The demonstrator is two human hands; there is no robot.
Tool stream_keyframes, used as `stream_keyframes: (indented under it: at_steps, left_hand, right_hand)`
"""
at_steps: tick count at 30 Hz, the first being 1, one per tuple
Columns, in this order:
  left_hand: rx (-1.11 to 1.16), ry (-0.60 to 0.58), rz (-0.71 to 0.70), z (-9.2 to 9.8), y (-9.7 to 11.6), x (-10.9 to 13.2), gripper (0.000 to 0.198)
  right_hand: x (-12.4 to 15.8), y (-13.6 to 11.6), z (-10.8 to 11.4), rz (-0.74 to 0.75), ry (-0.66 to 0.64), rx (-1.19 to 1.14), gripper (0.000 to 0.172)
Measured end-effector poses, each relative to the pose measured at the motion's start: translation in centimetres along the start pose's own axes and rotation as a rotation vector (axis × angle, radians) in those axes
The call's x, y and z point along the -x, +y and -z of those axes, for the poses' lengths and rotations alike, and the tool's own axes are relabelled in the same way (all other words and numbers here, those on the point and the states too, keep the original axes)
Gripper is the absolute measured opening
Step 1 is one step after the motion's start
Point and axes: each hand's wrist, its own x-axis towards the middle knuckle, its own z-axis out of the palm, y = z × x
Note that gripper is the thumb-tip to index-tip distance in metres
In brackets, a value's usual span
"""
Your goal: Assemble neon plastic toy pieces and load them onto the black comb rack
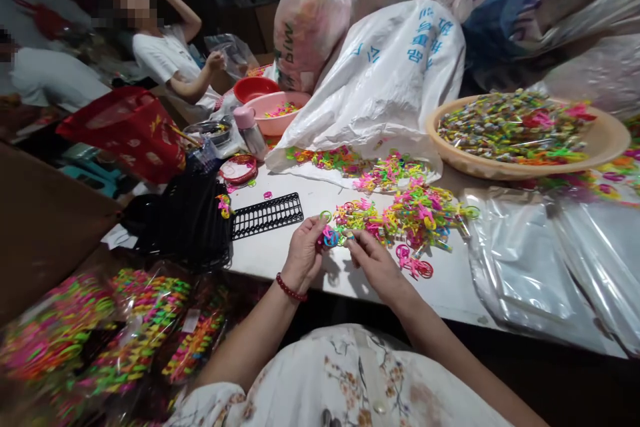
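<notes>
My left hand (306,250), with a red bead bracelet at its wrist, is closed on a small plastic toy (330,236) with blue, pink and green wheel-like rings. Just to the right, my right hand (374,261) pinches a tiny piece by the toy; its kind is too small to make out. Beyond both hands lies a heap of bright plastic toy pieces (420,213) in pink, yellow and green. Loose pink pieces with round wheels (414,263) rest beside my right hand on the white table (260,255).
A black slotted rack (269,215) lies left, beside stacked black racks (183,223). Clear plastic bags (530,267) lie right, below a full orange basin (607,137). A white sack (385,73) spills pieces. Filled bags (145,320) stand lower left. Another person (167,57) is behind.
</notes>
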Motion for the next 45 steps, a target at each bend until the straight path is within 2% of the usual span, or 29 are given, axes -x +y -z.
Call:
stream_keyframes:
  at_steps: [4,11,17,27,31,35,39,42,45]
  left_hand:
    - [-0.050,-0.001,-0.009,0.4,-0.3,0.4,0.048]
    - [-0.141,-0.038,-0.063,-0.3,-1.0,1.0,0.047]
    - [-0.150,-0.038,-0.064,-1.0,-1.8,1.2,0.045]
    - [-0.234,-0.041,-0.105,-0.6,-2.7,0.7,0.039]
    - [-0.243,-0.047,-0.102,-0.3,-3.0,0.5,0.037]
    - [-0.370,-0.045,-0.134,0.2,-2.9,0.5,0.034]
    - [-0.597,0.001,-0.255,0.0,-2.3,0.9,0.026]
    - [-0.673,0.056,-0.325,-0.5,-2.0,1.1,0.022]
    - [-0.568,0.067,-0.218,-0.7,-2.0,0.8,0.024]
  right_hand:
    - [0.2,-0.5,0.4,0.084,-0.038,0.113,0.038]
    - [0.4,-0.5,0.1,0.116,-0.017,0.073,0.030]
    - [0.5,-0.2,0.2,0.149,-0.052,0.087,0.026]
    - [0.7,-0.3,0.9,0.290,0.064,0.296,0.019]
    - [0.9,-0.1,0.7,0.295,0.067,0.308,0.018]
    - [1.0,0.5,0.6,0.277,0.061,0.231,0.019]
    - [1.0,0.7,0.4,0.229,0.083,0.193,0.020]
    - [0.9,0.5,0.4,0.219,0.081,0.195,0.020]
    - [0.9,0.2,0.5,0.299,0.052,0.236,0.017]
